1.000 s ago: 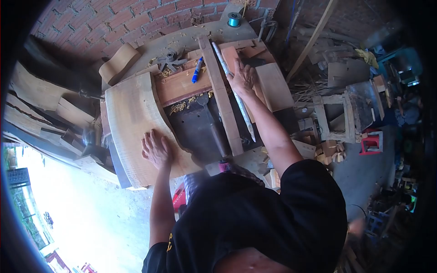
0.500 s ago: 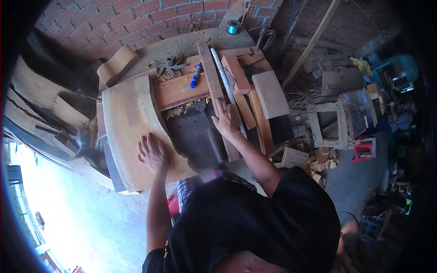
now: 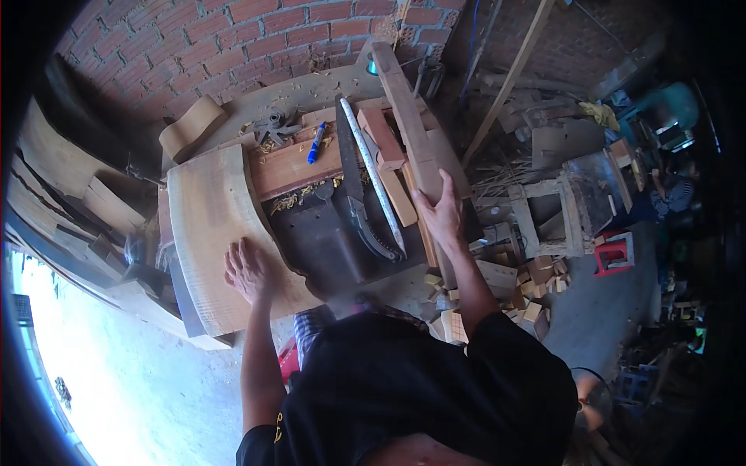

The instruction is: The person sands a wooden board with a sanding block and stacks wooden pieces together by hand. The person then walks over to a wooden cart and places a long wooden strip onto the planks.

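Observation:
My left hand (image 3: 250, 272) lies flat with fingers apart on a wide, pale wooden board (image 3: 210, 198) with a wavy right edge. My right hand (image 3: 443, 213) grips a long, straight wooden bar (image 3: 406, 116) toward the bench's right side, thumb and fingers on its two sides. Left of the bar lie a handsaw (image 3: 350, 159) with a dark curved handle and a speckled white stick (image 3: 365, 147). A blue marker (image 3: 317, 144) rests on a reddish plank (image 3: 291, 167). A flat-bladed tool (image 3: 326, 192) lies on the dark bench surface among shavings.
A brick wall (image 3: 256, 39) stands behind the bench. At its back are a curved wood piece (image 3: 194, 128) and a metal star-shaped part (image 3: 273, 126). Wood offcuts (image 3: 540, 276) and a red stool (image 3: 612, 252) stand to the right. A person (image 3: 674, 190) is at far right.
My right hand has closed around the wooden bar and shifted it to the right, uncovering the handsaw. My left hand stays on the board.

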Action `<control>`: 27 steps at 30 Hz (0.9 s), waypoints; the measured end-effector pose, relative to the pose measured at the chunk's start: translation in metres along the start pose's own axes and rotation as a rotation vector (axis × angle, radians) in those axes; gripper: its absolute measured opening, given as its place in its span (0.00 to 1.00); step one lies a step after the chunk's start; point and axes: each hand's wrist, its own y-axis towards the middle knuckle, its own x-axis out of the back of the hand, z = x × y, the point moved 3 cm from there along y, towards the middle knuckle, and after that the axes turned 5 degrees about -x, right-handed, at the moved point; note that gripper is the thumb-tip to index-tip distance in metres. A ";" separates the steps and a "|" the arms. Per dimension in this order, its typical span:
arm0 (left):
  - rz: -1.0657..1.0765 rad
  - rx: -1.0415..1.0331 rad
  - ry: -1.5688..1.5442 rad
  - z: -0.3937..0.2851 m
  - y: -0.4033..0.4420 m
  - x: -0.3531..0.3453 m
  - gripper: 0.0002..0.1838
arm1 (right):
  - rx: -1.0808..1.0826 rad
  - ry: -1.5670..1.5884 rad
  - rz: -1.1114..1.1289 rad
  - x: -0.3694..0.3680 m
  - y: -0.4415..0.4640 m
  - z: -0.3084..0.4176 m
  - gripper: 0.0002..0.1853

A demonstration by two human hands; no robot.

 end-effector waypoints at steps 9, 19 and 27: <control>-0.034 -0.031 0.024 0.002 -0.004 -0.003 0.28 | -0.148 -0.179 -0.042 0.096 0.004 -0.142 0.32; 0.010 0.026 0.030 -0.011 -0.034 -0.001 0.27 | -0.234 -0.094 -0.035 0.031 0.018 -0.213 0.24; -0.030 0.018 0.034 -0.014 -0.040 0.002 0.25 | -0.227 -0.127 0.079 0.023 0.015 -0.202 0.26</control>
